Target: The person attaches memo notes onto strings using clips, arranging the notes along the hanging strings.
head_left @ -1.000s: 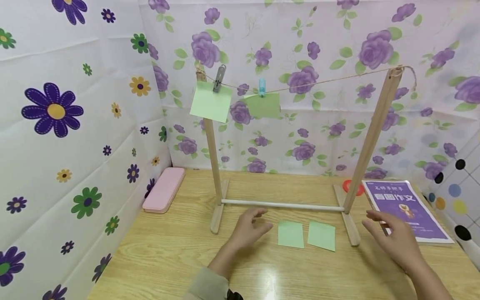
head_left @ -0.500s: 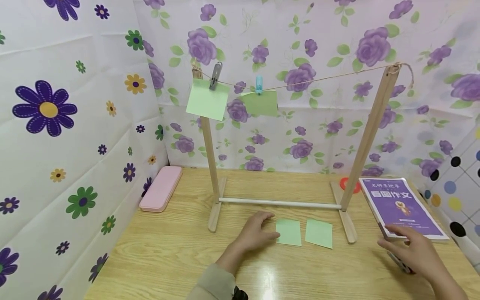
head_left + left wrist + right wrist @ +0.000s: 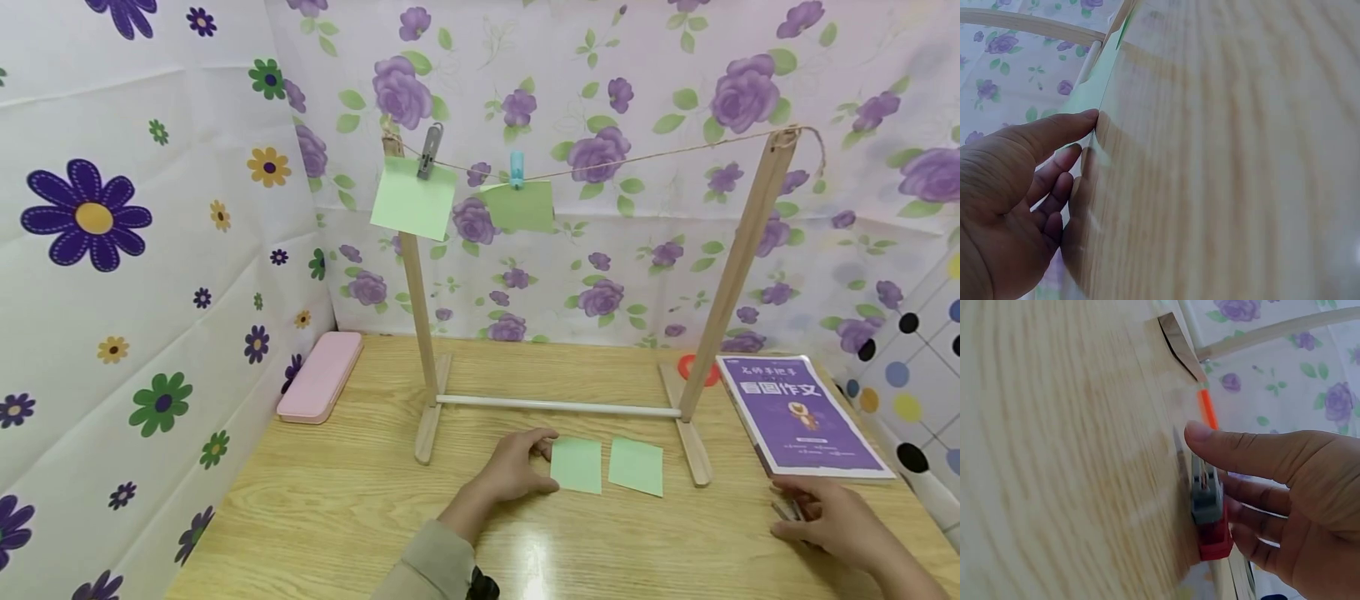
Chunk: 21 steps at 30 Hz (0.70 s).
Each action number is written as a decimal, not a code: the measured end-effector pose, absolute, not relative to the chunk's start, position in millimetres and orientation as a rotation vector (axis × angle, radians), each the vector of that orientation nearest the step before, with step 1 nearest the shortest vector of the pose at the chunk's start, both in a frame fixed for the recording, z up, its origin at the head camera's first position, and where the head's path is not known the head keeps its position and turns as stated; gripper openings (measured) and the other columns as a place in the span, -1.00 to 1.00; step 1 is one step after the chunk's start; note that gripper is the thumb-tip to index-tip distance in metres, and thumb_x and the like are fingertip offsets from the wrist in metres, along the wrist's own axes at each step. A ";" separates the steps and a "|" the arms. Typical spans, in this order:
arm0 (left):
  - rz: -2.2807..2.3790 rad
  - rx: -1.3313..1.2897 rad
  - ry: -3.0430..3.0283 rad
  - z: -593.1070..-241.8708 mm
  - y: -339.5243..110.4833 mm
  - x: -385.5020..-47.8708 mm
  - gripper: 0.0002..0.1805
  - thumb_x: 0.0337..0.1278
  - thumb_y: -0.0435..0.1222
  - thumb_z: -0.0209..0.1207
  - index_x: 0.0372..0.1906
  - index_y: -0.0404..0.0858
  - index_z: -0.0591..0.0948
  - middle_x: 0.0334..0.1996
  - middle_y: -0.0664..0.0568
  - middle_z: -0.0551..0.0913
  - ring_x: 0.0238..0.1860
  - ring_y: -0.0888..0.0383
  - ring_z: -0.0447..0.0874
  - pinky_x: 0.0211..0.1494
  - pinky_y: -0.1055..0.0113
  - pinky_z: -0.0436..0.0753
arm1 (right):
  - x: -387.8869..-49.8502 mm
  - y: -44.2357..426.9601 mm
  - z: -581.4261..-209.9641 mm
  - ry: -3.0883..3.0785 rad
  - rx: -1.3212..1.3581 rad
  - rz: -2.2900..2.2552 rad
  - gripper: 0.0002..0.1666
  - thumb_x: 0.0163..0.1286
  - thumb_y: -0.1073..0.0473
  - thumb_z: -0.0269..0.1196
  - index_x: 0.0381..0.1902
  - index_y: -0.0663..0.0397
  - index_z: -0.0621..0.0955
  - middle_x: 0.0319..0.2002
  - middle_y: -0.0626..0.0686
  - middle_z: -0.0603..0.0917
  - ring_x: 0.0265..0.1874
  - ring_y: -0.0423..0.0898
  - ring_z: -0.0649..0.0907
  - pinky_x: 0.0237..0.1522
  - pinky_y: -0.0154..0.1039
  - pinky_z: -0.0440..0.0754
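My left hand lies beside the left of two green sticky notes. Its thumb and fingers are at the note's left edge, not closed on it; the left wrist view shows the green paper nearly edge-on. A second note lies to the right. On the right, my right hand is around a grey clip on the table, thumb on one side and fingers on the other, with a gap visible. A red clip sits just behind it. Whether the fingers touch the clips cannot be seen.
A wooden stand carries a twine line. A grey clip and a blue clip hold green notes there. A pink case lies left; a purple book and red ring lie right.
My right hand has moved down and right from beside the stand's foot to the clips, its fingers curling in. My left hand has shifted right to the left note's edge.
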<state>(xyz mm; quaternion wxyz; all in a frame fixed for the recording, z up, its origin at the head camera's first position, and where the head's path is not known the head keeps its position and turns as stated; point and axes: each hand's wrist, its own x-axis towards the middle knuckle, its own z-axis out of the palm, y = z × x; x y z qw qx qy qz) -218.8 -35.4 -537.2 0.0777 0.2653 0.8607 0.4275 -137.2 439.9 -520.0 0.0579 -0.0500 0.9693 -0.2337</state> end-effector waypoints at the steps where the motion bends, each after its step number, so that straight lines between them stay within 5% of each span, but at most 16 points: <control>1: 1.308 0.801 2.557 -537.8 -35.9 -219.2 -0.20 -0.14 -0.39 0.57 0.32 -0.29 0.51 -0.24 0.17 0.72 -0.08 0.25 0.64 0.25 0.32 0.59 | -137.2 442.0 -520.5 2.943 -0.142 -0.691 -0.13 -0.01 -0.18 0.60 0.13 0.27 0.65 -0.08 0.18 0.73 -0.25 -0.18 0.61 -0.33 -0.29 0.63; 10: 1.394 0.786 2.490 -540.1 -39.0 -219.4 -0.26 -0.08 -0.46 0.53 0.30 -0.32 0.51 -0.43 0.18 0.72 -0.30 0.33 0.63 0.04 0.43 0.65 | -135.3 457.3 -520.5 2.837 -0.003 -0.513 -0.23 0.00 -0.28 0.57 -0.11 0.27 0.71 -0.32 -0.06 0.64 -0.34 -0.08 0.58 -0.31 -0.02 0.64; 17: 1.423 0.744 2.491 -541.5 -38.5 -219.5 -0.45 0.02 -0.51 0.46 0.18 -0.31 0.59 -0.42 0.15 0.73 -0.34 0.34 0.61 -0.10 0.47 0.65 | -131.4 455.0 -521.4 2.866 -0.014 -0.555 -0.63 0.12 -0.08 0.54 -0.29 0.06 0.74 -0.62 -0.12 0.56 -0.60 -0.14 0.52 -0.41 -0.21 0.45; 21: 1.436 0.739 2.491 -542.3 -38.9 -219.8 -0.51 0.03 -0.52 0.44 0.13 -0.33 0.63 -0.41 0.13 0.73 -0.37 0.36 0.59 -0.18 0.50 0.64 | -131.8 452.2 -524.0 2.848 0.020 -0.579 -0.60 0.15 -0.09 0.53 -0.28 0.11 0.74 -0.62 -0.10 0.56 -0.65 -0.13 0.53 -0.47 -0.26 0.42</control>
